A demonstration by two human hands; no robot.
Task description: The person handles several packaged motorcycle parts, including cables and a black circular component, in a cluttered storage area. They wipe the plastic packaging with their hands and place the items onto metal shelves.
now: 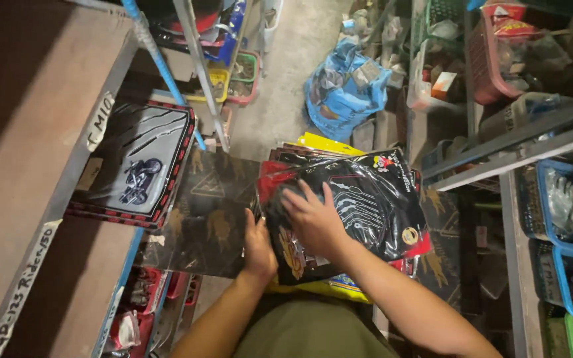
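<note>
Though inside clear bag [392, 189], black cover [356, 215]

Black plastic packet [359, 212] w/ white line pattern, red patches, yellow round sticker at 4 o'clock. Dark brown sheet [207, 219] at 9 w/ gold prints. Black-grey pack [137, 162] at 10, red-black checked border. Blue bag [343, 89] at 12.
</note>
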